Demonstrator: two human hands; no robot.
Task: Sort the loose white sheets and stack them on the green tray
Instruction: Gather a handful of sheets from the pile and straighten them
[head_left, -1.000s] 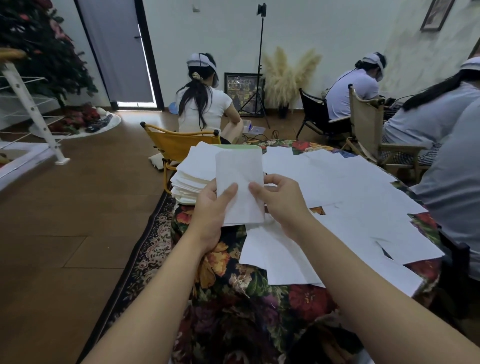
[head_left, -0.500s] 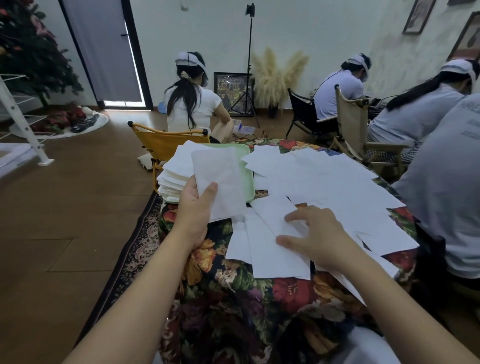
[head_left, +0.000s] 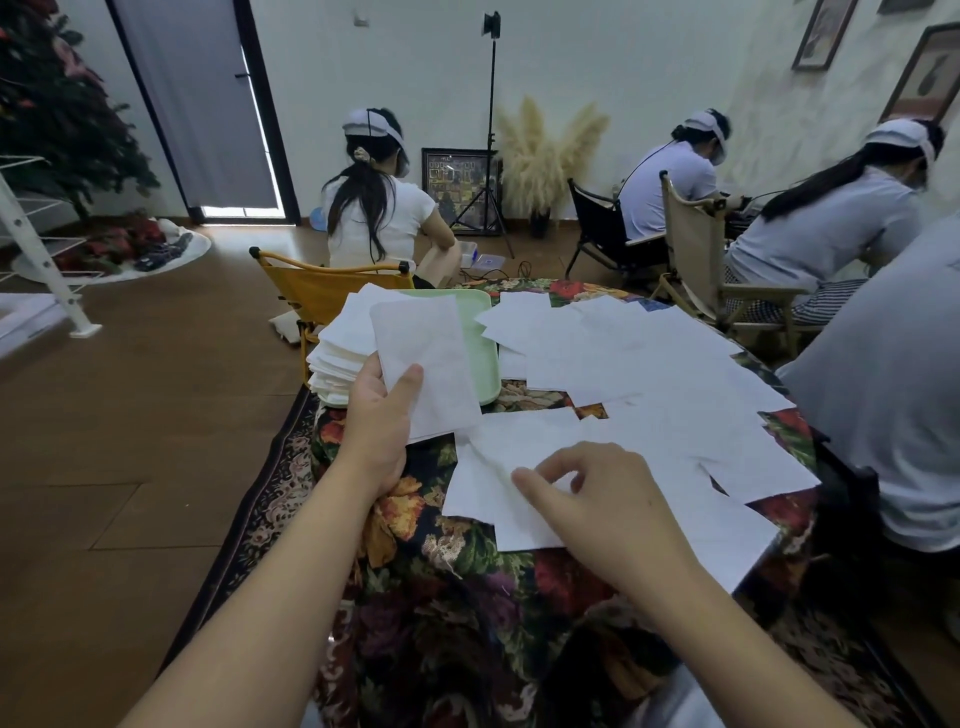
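Note:
My left hand (head_left: 382, 415) holds a white sheet (head_left: 423, 364) upright, thumb on its front, just before the green tray (head_left: 483, 358). A thick stack of white sheets (head_left: 343, 348) fills the tray's left part and overhangs it. Several loose white sheets (head_left: 639, 374) lie spread over the table to the right. My right hand (head_left: 597, 499) is down on the nearest loose sheet (head_left: 498, 467), thumb and curled fingers pinching its wrinkled surface.
The table wears a dark floral cloth (head_left: 467, 597). An orange folding chair (head_left: 322, 291) stands behind the tray. A person in a light shirt (head_left: 893, 374) sits close at the table's right edge. Other seated people and a tripod (head_left: 488, 156) are farther back.
My right hand let go of the held sheet, dropped to the loose sheets near me and curled its fingers onto one. My left hand keeps the sheet raised over the tray.

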